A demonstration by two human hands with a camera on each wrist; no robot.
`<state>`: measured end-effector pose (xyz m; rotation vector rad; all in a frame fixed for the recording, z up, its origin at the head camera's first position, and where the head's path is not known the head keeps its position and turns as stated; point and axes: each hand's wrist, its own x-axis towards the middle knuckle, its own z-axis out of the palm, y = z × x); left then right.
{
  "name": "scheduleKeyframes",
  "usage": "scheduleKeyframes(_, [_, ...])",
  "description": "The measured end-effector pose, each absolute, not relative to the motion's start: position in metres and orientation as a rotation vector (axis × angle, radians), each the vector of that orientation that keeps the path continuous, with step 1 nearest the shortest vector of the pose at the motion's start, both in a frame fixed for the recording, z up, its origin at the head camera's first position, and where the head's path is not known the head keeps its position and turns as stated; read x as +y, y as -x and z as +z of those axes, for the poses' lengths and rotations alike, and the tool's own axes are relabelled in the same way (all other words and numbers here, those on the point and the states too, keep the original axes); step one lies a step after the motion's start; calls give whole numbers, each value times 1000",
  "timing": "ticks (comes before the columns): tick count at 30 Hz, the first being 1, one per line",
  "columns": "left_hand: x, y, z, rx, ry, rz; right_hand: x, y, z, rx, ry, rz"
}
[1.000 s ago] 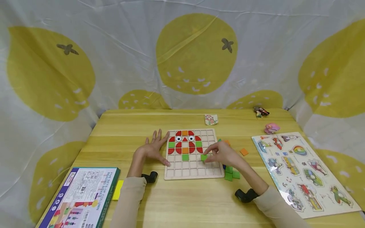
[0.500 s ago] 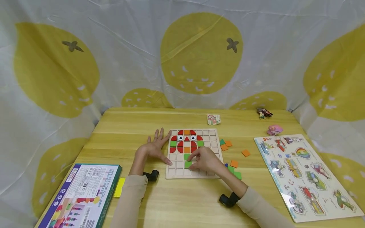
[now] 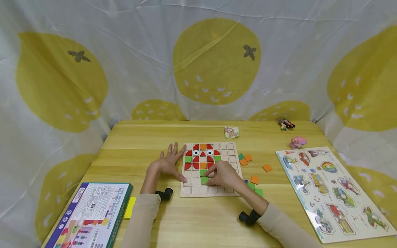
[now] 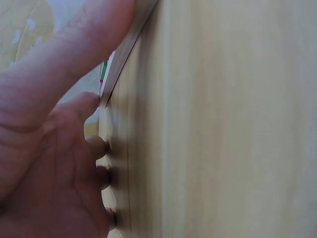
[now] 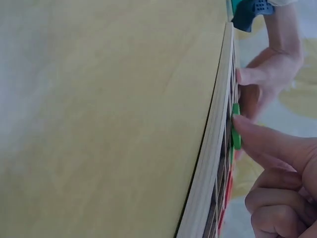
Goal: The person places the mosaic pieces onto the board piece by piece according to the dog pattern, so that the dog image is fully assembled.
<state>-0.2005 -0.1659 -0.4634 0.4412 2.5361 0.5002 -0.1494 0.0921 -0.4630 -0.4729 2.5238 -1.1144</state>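
Note:
A wooden grid board (image 3: 192,189) lies on the table, with red, orange and green pieces and two eye pieces set in its upper left part. My right hand (image 3: 225,176) pinches a green square tile (image 3: 204,180) between thumb and forefinger. That tile (image 5: 236,126) stands slightly proud of the grid in the right wrist view, just below another green tile (image 3: 203,172). Spread fingers of my left hand (image 3: 167,164) rest on the table at the board's left side. Its thumb (image 4: 74,54) touches the board's edge.
Loose orange tiles (image 3: 254,179) and green tiles (image 3: 258,192) lie right of the board. A small pattern card (image 3: 231,132) is behind it. A puzzle board (image 3: 333,193) stands right, a box (image 3: 93,213) left, and a pink toy (image 3: 298,142) with small figures (image 3: 286,124) far right.
My right hand has moved left across the board, carrying the green tile from the right columns to below the other green tile. My left hand has stayed at the board's edge.

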Motion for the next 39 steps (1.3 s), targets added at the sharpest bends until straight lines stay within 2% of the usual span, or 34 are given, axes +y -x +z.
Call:
scheduleKeyframes(21, [-164, 199, -461, 2536, -441, 508, 101, 164, -463, 2281, 597, -1220])
scheduleKeyframes(27, [-164, 199, -464, 2532, -441, 500, 157, 160, -451, 2372, 544, -1212])
scheduleKeyframes(33, [-164, 199, -464, 2540, -437, 496, 226, 142, -454, 2381, 461, -1148])
scheduleKeyframes(39, [-164, 202, -464, 2540, -448, 504, 250, 126, -463, 2252, 442, -1185])
